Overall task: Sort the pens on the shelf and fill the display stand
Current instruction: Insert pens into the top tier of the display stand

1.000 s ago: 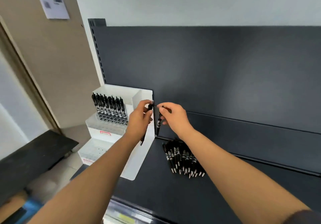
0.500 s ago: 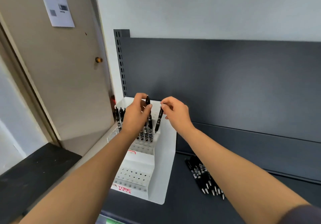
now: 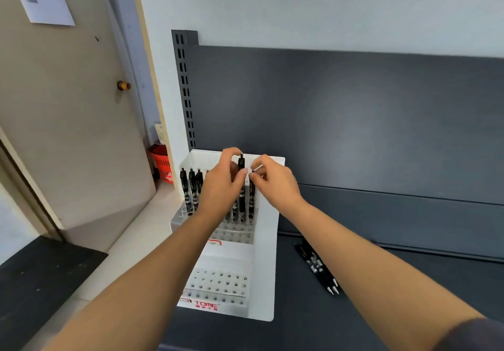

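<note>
While the fingers (image 3: 231, 153) of the left hand (image 3: 221, 187) pinch the top of a black pen (image 3: 241, 164) standing upright in the top tier of the white display stand (image 3: 263, 269), the right hand (image 3: 276, 187) pinches a second pen (image 3: 251, 200) just beside it, also upright. To their left, a row of pens (image 3: 191, 187) stands in the same tier. Some loose pens (image 3: 316, 264) lie on the dark shelf (image 3: 300, 329) right of the stand, partly hidden by the right forearm.
</note>
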{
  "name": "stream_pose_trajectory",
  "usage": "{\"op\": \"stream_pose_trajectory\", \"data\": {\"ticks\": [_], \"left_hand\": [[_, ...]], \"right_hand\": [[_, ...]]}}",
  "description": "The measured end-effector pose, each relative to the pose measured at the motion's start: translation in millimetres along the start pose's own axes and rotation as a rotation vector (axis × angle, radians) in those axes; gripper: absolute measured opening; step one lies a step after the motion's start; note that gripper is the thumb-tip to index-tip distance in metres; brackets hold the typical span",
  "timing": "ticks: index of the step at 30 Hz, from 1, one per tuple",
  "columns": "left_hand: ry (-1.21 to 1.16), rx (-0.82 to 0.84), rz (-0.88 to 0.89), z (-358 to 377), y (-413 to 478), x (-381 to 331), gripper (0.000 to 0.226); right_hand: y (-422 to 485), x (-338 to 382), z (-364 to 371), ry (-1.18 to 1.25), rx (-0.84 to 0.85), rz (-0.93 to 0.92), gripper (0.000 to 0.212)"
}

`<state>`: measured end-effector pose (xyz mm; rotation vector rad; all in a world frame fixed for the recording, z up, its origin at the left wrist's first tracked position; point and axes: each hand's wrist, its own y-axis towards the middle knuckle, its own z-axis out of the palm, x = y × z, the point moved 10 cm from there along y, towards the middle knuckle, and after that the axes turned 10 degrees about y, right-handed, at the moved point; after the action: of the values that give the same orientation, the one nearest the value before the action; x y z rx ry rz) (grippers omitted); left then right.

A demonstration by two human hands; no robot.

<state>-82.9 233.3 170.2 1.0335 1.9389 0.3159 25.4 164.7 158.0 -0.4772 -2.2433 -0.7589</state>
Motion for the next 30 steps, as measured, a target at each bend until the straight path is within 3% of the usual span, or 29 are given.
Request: {"op": "stream_pose_trajectory", "data": {"ticks": [3,7,15,30], "left_hand": [[0.004,-0.008,0.004,0,-2,-1,0.026],[-0.009,-0.023,-0.021,-2,-1,-4,0.024],[0.050,-0.008,-0.042,5,-3,-8,0.024],[0.239,0.045,-0.020,19,-15,-14,0.021]], "right_hand": [[-1,4,3,-0.167,-0.021,-0.089,0.012],[4,0,2,-0.212,-0.038,-0.084,0.013],[-7,-15,-2,-0.135,0.005,-0.018,0.030],[-16,-27,-5,-0.041,0.033,0.007,0.030]]}}
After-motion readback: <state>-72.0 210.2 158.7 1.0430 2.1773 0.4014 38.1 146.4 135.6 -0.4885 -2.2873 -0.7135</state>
